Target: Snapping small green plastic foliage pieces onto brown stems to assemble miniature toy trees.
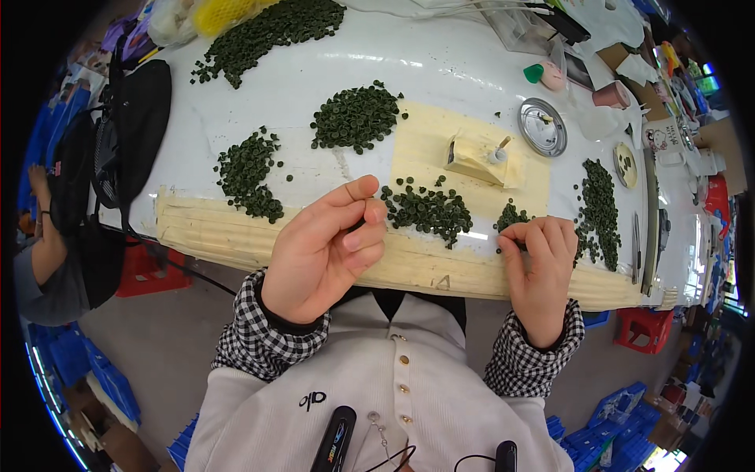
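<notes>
My left hand (326,248) is raised palm up over the table's near edge, thumb and fingertips pressed together. A dark bit shows under its curled fingers, too small and shaded to name. Beside it lies a heap of small dark green round pieces (429,212). My right hand (543,259) rests at the near edge, thumb and index finger pinched, with a small dark green piece at their tips. Just beyond those fingers is a little group of the same pieces (511,212). A paper-wrapped block (476,161) with a white peg on top stands farther off.
More green heaps lie at the centre (358,116), left (248,175), far left (271,35) and right (599,212). A round metal dish (543,127) and tweezers (636,248) are on the right. At left is a black bag (141,130); a person sits beyond it.
</notes>
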`<state>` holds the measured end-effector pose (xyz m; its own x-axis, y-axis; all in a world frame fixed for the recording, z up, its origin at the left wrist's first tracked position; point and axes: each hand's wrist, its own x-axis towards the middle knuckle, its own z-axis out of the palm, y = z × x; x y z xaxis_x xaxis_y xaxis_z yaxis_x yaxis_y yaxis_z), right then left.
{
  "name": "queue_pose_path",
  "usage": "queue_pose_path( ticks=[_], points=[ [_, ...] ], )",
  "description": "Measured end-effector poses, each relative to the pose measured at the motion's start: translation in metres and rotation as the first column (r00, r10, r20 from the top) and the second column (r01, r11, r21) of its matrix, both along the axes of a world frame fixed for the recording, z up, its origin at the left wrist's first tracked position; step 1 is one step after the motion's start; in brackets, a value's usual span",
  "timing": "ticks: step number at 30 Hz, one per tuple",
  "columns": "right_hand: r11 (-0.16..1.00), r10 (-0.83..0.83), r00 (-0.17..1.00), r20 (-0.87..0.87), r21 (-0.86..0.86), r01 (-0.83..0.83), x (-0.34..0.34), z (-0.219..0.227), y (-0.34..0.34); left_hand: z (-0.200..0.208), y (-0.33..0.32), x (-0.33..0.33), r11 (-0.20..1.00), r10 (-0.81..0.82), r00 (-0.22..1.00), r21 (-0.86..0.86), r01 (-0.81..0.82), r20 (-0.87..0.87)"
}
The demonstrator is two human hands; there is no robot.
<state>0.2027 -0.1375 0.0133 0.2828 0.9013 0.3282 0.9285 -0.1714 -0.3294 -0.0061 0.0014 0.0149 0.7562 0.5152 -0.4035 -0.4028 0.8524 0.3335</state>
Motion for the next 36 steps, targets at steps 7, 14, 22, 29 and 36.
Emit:
queue_pose_path(
  ticks=[7, 14, 22, 29, 36],
  points=[
    [0.986, 0.011, 0.988, -0.152, 0.164, 0.015, -0.001, -0.007, -0.002, -0.016, 0.001, -0.008, 0.985, -0.123, 0.978, 0.142, 0.100, 0.168],
    [0.952, 0.029, 0.952, -0.305, 0.300, 0.067, -0.013, -0.009, 0.000, 0.006, -0.007, 0.006, 0.995, -0.101, 0.992, 0.020, 0.102, -0.069],
    [0.953, 0.095, 0.861, -0.499, 0.296, 0.066, -0.027, -0.006, 0.003, -0.004, -0.013, 0.003, 0.976, -0.164, 0.985, 0.136, 0.170, -0.053],
    [0.953, 0.111, 0.756, -0.645, 0.285, 0.103, -0.045, -0.002, 0.009, -0.008, -0.016, 0.006, 0.964, -0.188, 0.981, 0.183, 0.192, -0.039],
    [0.931, 0.294, 0.716, -0.633, 0.360, -0.063, -0.040, -0.003, 0.014, -0.014, -0.017, 0.004, 0.976, -0.185, 0.982, 0.123, 0.180, 0.035]
  ],
)
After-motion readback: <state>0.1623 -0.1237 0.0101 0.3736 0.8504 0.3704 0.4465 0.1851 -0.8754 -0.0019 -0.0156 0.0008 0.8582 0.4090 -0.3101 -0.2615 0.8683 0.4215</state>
